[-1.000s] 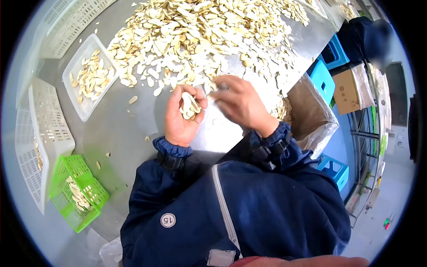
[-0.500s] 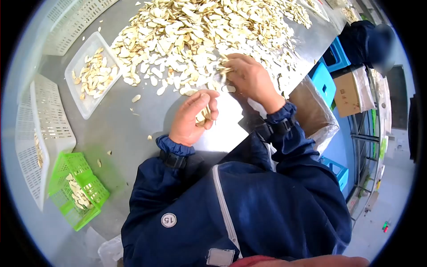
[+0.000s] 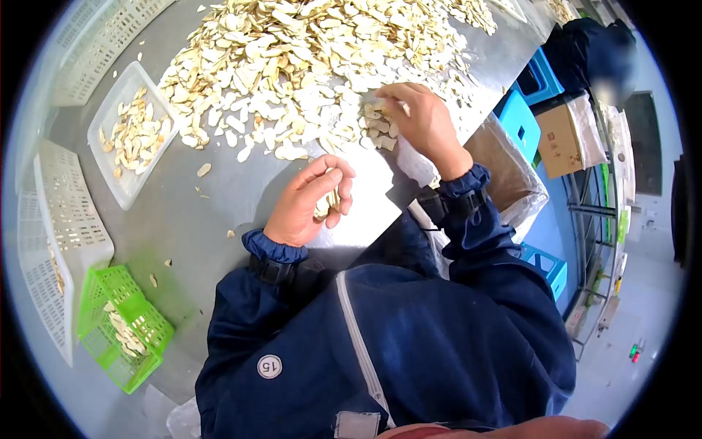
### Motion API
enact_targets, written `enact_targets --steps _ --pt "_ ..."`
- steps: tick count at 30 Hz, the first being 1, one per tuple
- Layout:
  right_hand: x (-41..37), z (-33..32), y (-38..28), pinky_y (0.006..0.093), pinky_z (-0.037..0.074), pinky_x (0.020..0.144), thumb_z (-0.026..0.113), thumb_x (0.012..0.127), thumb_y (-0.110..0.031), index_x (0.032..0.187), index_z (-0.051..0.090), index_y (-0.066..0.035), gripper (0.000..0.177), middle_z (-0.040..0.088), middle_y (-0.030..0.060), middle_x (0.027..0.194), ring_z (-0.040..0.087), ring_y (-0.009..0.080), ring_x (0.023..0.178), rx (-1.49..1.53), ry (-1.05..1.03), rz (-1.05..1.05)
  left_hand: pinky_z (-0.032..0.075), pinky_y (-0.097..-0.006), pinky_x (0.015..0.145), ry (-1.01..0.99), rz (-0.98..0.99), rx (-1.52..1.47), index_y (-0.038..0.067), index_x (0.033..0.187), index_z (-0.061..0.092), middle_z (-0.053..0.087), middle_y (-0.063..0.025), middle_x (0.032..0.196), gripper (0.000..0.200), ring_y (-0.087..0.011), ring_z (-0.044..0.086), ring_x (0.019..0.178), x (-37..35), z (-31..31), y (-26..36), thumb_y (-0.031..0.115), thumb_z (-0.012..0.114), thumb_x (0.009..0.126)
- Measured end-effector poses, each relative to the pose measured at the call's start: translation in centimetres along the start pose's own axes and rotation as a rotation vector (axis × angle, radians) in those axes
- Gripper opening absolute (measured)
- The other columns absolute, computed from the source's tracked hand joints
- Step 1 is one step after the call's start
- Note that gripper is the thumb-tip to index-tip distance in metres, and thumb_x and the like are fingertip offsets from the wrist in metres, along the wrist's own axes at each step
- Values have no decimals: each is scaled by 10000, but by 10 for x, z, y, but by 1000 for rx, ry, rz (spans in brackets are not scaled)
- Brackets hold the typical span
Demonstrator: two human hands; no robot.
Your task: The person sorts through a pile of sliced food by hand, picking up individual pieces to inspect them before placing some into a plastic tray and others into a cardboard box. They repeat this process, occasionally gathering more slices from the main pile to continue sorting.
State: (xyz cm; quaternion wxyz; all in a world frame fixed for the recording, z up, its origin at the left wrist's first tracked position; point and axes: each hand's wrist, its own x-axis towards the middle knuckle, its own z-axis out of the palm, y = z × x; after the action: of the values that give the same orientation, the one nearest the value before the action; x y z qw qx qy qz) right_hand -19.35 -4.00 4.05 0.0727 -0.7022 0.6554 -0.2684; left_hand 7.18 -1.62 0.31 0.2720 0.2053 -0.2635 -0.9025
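Observation:
A large heap of pale dried slices (image 3: 314, 51) with tan edges covers the far part of the metal table (image 3: 212, 219). Curled around several slices, my left hand (image 3: 303, 201) is held above the table near its front edge; pale pieces show between thumb and fingers. My right hand (image 3: 424, 124) hovers at the near right edge of the heap, thumb and forefinger apart. Just below its fingertips lie loose slices (image 3: 376, 128), seemingly not gripped. Its other fingers are partly hidden behind the hand.
On the left are a white tray (image 3: 102, 157) of slices, white slotted baskets (image 3: 80, 208) and a green basket (image 3: 150, 311) with slices. A lined box (image 3: 501, 175) stands at the table's right edge, near blue stools (image 3: 519, 128) and a cardboard carton (image 3: 563, 139). Another person (image 3: 581, 55) is at upper right.
My right hand has loosened its fingers, and the slices that were at its fingertips now lie beneath them. My left hand keeps its slices, its fingers slightly more spread. The view has shifted slightly.

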Motion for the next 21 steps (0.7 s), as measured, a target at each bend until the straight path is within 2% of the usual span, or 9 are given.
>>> enact_targets --steps 3,6,9,11,16,19,21 --pt "7 15 -19 436 572 870 733 917 -160 1121 783 -137 212 760 103 1063 699 355 1003 -36 66 -144 436 -214 483 29 -25 13 51 1144 618 600 -25 893 179 -120 617 728 -1 3 2 211 548 1108" --pt "-1 23 -14 441 568 864 741 889 -141 1095 779 -129 210 758 99 1085 695 347 1004 -11 -7 -260 436 -217 483 21 -15 23 54 1138 616 600 -25 891 180 -120 619 727 -1 2 1 218 550 1107" --pt "-8 12 6 455 566 863 723 861 -96 1049 775 -107 196 761 100 1065 700 345 976 -31 -63 -207 434 -219 482 18 -8 27 56 1143 617 599 -23 891 186 -120 620 728 -1 3 2 226 552 1106" --pt "-6 5 16 451 569 849 656 857 -23 1014 782 -109 219 765 107 976 707 365 924 -96 47 -155 433 -218 482 22 -5 27 57 1145 617 598 -25 897 185 -120 618 730 -1 2 1 225 552 1105" --pt "-3 -3 12 453 580 826 637 924 -92 1088 791 -130 228 769 120 997 718 363 945 -84 40 13 430 -216 482 29 -6 20 62 1157 613 595 -31 917 181 -119 612 745 0 -1 -1 220 548 1101" --pt "-4 -12 22 451 582 834 665 953 -170 1082 813 -148 198 771 114 1008 718 355 955 -192 112 137 428 -214 484 27 -1 14 64 1165 607 593 -35 926 181 -118 608 752 0 -1 0 221 547 1098" --pt "-8 -14 23 453 580 841 695 948 -205 1077 819 -147 188 772 113 1023 709 354 975 -166 73 96 424 -212 485 25 -2 18 64 1169 602 591 -36 927 183 -117 606 755 0 -1 0 224 547 1098"
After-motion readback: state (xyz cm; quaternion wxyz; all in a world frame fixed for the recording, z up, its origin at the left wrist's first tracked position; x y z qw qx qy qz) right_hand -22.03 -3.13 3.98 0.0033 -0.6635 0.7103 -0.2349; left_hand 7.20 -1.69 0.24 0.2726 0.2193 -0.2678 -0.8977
